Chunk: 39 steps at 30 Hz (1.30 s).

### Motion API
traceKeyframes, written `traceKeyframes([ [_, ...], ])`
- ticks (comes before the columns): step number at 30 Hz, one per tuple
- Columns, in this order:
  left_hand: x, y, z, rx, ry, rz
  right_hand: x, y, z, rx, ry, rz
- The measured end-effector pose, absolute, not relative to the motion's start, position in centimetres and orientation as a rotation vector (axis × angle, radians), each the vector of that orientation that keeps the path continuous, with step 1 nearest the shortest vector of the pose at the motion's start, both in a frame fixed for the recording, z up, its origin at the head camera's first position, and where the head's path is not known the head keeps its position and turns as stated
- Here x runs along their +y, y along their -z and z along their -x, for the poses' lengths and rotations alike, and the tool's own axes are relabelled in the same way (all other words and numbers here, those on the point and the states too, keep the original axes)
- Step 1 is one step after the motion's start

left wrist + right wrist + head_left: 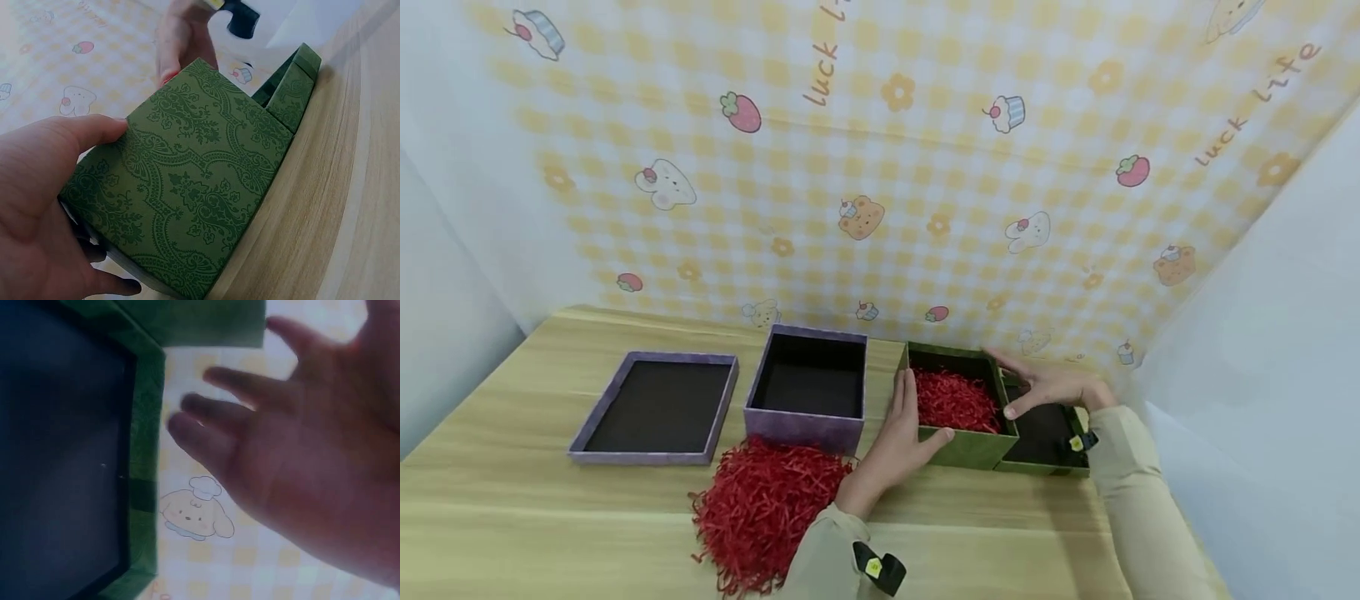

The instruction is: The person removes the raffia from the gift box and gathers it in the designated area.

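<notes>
A deep green patterned box (964, 450) holds red shredded paper (958, 402). My left hand (898, 442) grips its front left corner, the thumb on the front and the fingers along the left side; the left wrist view shows this hand (44, 194) close at the box's patterned front (181, 181). At the box's right side is my right hand (1045, 387), spread, with the thumb near the right rim. In the right wrist view the fingers of this hand (294, 437) are extended and hold nothing. Beside the box lies a shallow green lid (1045, 468), partly hidden under the right arm.
A heap of red shredded paper (775, 508) lies on the wooden table (512, 517), in front of a deep purple box (805, 427) with a black inside. Farther left is a shallow purple lid (640, 457). A patterned cloth (925, 183) hangs behind the table.
</notes>
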<state>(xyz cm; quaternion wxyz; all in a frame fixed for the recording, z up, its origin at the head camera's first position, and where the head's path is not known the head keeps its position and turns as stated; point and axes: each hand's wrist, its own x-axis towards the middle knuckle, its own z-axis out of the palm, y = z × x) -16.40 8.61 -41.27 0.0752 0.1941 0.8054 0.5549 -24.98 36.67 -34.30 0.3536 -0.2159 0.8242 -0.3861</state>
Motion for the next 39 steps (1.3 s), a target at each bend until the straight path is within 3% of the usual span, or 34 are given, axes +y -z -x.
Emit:
traceKeyframes([
  [7, 9.3, 40.3, 16.2, 2.44, -1.665, -0.575, 37.0, 33.0, 27.6, 1.993, 0.929, 0.566],
  [20, 9.2, 39.3, 16.2, 2.606, -1.519, -0.598, 36.5, 32.3, 27.9, 2.035, 0.835, 0.53],
  [25, 10.3, 37.0, 16.4, 2.705, -1.371, -0.771, 37.0, 32.7, 27.4, 2.031, 0.826, 0.483],
  [32, 13.6, 34.3, 19.1, 2.634, -0.905, -1.07, 36.6, 33.1, 26.1, 2.046, 0.822, 0.351],
  [39, 14.5, 35.4, 20.7, 2.736, -0.457, -0.715, 35.7, 33.2, 26.7, 2.081, 0.827, 0.42],
])
